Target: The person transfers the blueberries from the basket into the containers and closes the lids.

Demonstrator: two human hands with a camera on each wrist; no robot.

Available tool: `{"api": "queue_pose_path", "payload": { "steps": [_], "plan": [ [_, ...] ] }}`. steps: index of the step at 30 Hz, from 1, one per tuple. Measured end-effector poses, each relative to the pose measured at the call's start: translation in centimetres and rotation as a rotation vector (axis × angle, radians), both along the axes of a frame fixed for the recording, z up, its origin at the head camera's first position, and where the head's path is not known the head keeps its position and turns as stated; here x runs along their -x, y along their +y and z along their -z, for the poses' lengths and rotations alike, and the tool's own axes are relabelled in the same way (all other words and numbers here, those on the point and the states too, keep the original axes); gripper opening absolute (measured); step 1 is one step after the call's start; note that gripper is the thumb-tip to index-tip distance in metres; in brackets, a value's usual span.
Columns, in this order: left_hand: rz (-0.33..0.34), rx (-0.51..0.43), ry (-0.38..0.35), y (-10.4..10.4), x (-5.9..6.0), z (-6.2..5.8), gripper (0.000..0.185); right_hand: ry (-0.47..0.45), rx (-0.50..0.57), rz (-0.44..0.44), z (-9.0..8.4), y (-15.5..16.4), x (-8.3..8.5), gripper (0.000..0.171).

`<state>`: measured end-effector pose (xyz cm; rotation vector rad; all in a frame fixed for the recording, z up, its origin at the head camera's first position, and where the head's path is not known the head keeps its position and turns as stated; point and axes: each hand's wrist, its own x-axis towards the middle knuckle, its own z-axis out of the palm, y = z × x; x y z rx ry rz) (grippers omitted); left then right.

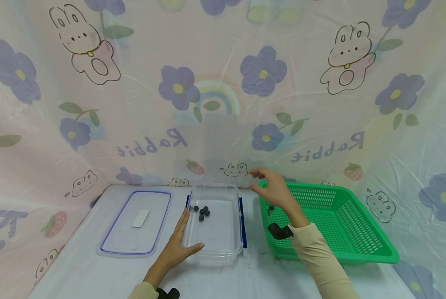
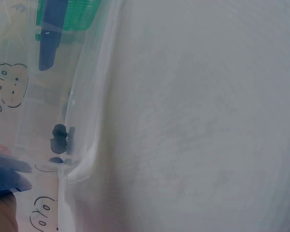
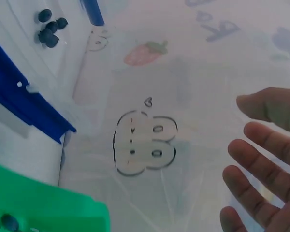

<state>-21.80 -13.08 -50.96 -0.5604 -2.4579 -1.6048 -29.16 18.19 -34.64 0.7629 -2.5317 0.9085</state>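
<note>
A clear plastic container point(image 1: 223, 232) with blue side clips holds several dark blueberries point(image 1: 207, 213) near its back left corner. My left hand point(image 1: 178, 245) rests along the container's left side, its fingers straight and its thumb spread toward the front rim. In the left wrist view a bit of that hand point(image 2: 2, 212) shows beside a blue clip point(image 2: 7, 181). My right hand point(image 1: 275, 191) is raised over the left rim of a green basket point(image 1: 357, 232). Its fingers are loosely bent and apart, with nothing between them in the right wrist view. Dark berries point(image 1: 271, 207) lie inside the basket's left side.
A clear lid point(image 1: 125, 238) with a blue seal lies flat to the left of the container, a white label point(image 1: 140, 218) on it. The white table point(image 1: 245, 278) ends at a patterned curtain point(image 1: 223, 137) behind and at both sides.
</note>
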Motion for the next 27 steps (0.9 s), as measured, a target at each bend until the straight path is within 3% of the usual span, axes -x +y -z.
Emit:
{"api": "queue_pose_path", "payload": {
  "steps": [9, 18, 27],
  "plan": [
    [-0.004, 0.001, -0.003, 0.1, -0.1, 0.0, 0.106, -0.138, 0.191, 0.035, 0.6, 3.1, 0.5, 0.033],
    [-0.004, -0.001, -0.001, 0.1, 0.0, 0.2, 0.106, -0.301, 0.374, 0.004, 1.9, 5.5, 1.6, 0.035],
    [-0.006, 0.004, -0.002, 0.1, -0.1, 0.1, 0.106, -0.395, 0.413, 0.039, 3.9, 7.0, 2.5, 0.038]
  ]
}}
